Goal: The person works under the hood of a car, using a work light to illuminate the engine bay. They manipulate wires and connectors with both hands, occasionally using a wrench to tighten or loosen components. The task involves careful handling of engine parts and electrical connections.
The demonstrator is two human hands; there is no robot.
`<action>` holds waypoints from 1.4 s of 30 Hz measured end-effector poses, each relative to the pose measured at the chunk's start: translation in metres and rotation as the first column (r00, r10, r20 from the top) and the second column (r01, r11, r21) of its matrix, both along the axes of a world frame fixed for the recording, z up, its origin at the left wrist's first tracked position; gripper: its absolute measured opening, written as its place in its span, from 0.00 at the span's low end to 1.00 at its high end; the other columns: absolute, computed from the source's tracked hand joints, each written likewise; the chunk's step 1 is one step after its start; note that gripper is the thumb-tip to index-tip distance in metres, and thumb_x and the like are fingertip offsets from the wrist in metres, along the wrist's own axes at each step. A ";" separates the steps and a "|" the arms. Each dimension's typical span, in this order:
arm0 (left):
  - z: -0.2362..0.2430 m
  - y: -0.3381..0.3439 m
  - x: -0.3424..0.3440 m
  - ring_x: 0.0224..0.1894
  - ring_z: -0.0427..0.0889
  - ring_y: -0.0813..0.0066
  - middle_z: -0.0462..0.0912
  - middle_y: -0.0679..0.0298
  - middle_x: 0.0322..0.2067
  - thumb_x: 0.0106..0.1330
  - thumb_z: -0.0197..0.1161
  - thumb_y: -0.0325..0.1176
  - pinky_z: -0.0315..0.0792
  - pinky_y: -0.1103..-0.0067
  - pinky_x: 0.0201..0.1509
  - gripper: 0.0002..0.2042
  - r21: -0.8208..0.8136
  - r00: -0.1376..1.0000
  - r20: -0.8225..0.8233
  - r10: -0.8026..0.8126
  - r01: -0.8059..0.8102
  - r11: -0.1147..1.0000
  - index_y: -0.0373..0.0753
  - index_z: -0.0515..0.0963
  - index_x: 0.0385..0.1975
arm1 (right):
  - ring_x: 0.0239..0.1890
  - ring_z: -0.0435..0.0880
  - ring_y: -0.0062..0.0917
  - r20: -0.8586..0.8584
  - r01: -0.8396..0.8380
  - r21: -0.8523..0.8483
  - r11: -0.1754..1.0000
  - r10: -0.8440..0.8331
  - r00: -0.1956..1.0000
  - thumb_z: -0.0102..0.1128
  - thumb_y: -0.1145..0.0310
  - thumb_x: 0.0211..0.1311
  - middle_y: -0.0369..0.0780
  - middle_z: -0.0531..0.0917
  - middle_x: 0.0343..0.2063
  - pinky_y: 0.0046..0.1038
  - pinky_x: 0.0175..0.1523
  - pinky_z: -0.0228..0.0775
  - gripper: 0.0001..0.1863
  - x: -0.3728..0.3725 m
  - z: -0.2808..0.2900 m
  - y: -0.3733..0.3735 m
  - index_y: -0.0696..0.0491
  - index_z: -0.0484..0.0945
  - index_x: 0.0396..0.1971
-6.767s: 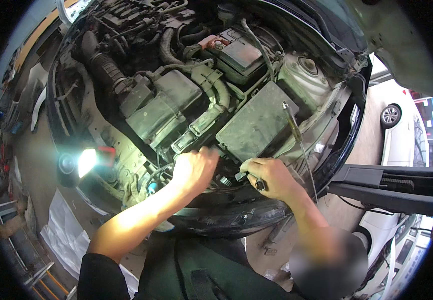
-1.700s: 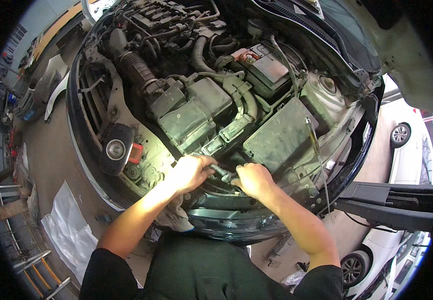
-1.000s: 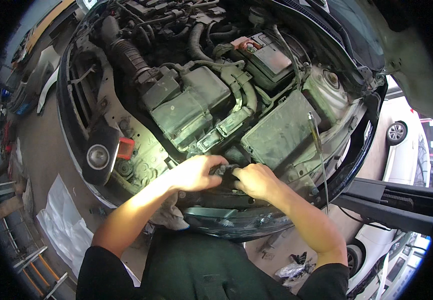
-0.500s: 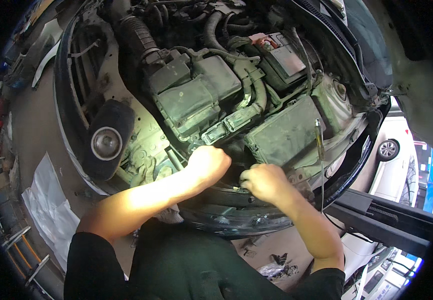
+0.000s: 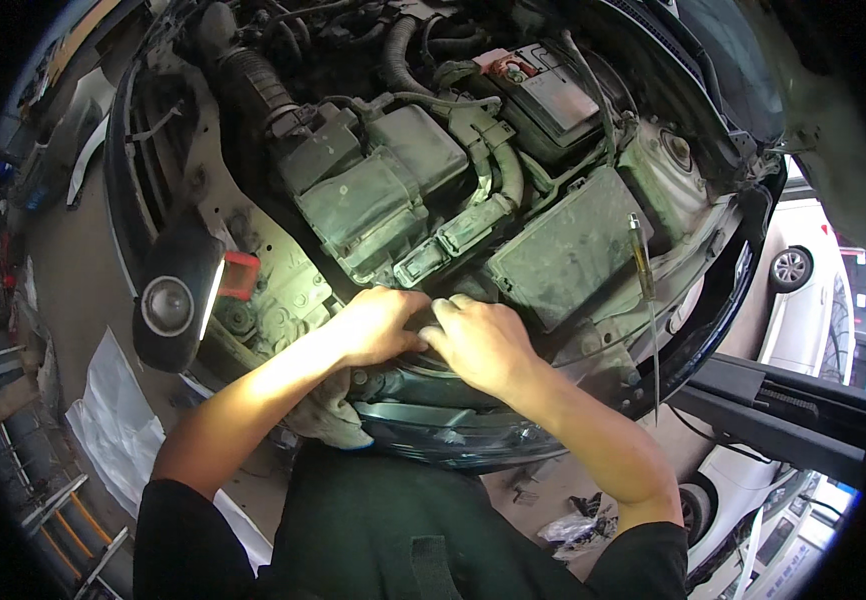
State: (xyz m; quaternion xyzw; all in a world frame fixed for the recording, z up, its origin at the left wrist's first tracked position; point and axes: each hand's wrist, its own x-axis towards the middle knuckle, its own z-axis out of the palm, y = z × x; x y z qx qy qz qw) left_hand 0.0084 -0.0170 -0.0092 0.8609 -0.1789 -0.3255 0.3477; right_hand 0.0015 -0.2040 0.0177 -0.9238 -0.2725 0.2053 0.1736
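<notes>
Both hands down at the near edge of the engine bay, knuckles almost touching. Left hand (image 5: 378, 325) curled, fingers tucked under the black front crossmember (image 5: 423, 385); right hand (image 5: 483, 340) curled beside it, fingertips pressed onto the same spot. What is pinched, if anything, hidden under the fingers: cannot tell.

Step, as judged: working by feel on a small part or fastener at the crossmember, just near of the dusty air-filter housing (image 5: 378, 200). Next move likely calls for fingertip force and no slip into the gap below.

Surroundings: black cover (image 5: 568, 250) to the right, long screwdriver (image 5: 643, 290) standing beside it, battery (image 5: 543, 95) far right. Work light (image 5: 175, 305) at left, lit. Workshop floor with white sheet (image 5: 118, 425); white car (image 5: 803, 290) right.
</notes>
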 end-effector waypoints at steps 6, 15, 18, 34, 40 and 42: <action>0.049 0.054 -0.008 0.41 0.84 0.53 0.84 0.50 0.38 0.61 0.57 0.25 0.77 0.70 0.48 0.13 -0.281 0.953 0.076 0.294 -0.262 0.923 0.33 0.78 0.46 | 0.34 0.85 0.43 -0.236 -0.188 -0.207 0.960 0.137 0.962 0.63 0.62 0.55 0.47 0.85 0.28 0.42 0.38 0.77 0.11 0.013 -0.005 -0.006 0.56 0.83 0.27; 0.016 0.072 -0.026 0.51 0.80 0.53 0.81 0.52 0.46 0.63 0.60 0.28 0.73 0.66 0.57 0.15 -0.124 0.855 0.448 0.262 -0.231 0.965 0.36 0.76 0.50 | 0.33 0.83 0.44 -0.280 -0.204 0.017 0.979 0.201 0.939 0.61 0.61 0.56 0.46 0.84 0.29 0.41 0.39 0.75 0.11 0.026 -0.004 -0.013 0.53 0.84 0.32; 0.025 0.053 -0.016 0.51 0.78 0.52 0.79 0.53 0.49 0.57 0.66 0.26 0.74 0.67 0.55 0.20 -0.149 0.850 0.481 0.216 -0.164 0.975 0.37 0.75 0.51 | 0.33 0.83 0.45 -0.235 -0.123 0.141 0.982 0.154 0.960 0.60 0.61 0.58 0.45 0.83 0.29 0.42 0.39 0.75 0.11 0.017 0.006 -0.029 0.54 0.80 0.30; 0.015 0.043 -0.017 0.37 0.81 0.64 0.84 0.60 0.33 0.48 0.72 0.31 0.76 0.71 0.42 0.13 0.116 0.849 0.528 0.024 -0.100 0.988 0.39 0.80 0.34 | 0.30 0.84 0.42 -0.037 -0.104 0.004 0.995 0.104 0.994 0.62 0.63 0.55 0.44 0.83 0.27 0.41 0.37 0.77 0.10 0.002 -0.012 -0.009 0.55 0.82 0.24; -0.001 0.040 -0.027 0.36 0.79 0.63 0.83 0.63 0.39 0.53 0.67 0.27 0.68 0.71 0.41 0.14 0.047 0.804 0.580 0.126 -0.188 0.981 0.41 0.78 0.41 | 0.37 0.85 0.44 -0.347 -0.085 -0.139 0.987 0.032 0.937 0.64 0.62 0.55 0.49 0.85 0.30 0.42 0.43 0.77 0.10 0.022 -0.027 0.015 0.55 0.85 0.28; -0.001 0.040 -0.025 0.34 0.78 0.64 0.83 0.64 0.39 0.53 0.67 0.26 0.66 0.71 0.39 0.14 0.011 0.771 0.624 0.129 -0.173 0.985 0.42 0.79 0.41 | 0.38 0.85 0.44 -0.467 -0.024 -0.039 0.999 0.003 0.884 0.66 0.62 0.54 0.48 0.85 0.31 0.42 0.45 0.75 0.11 0.029 -0.033 0.010 0.54 0.85 0.32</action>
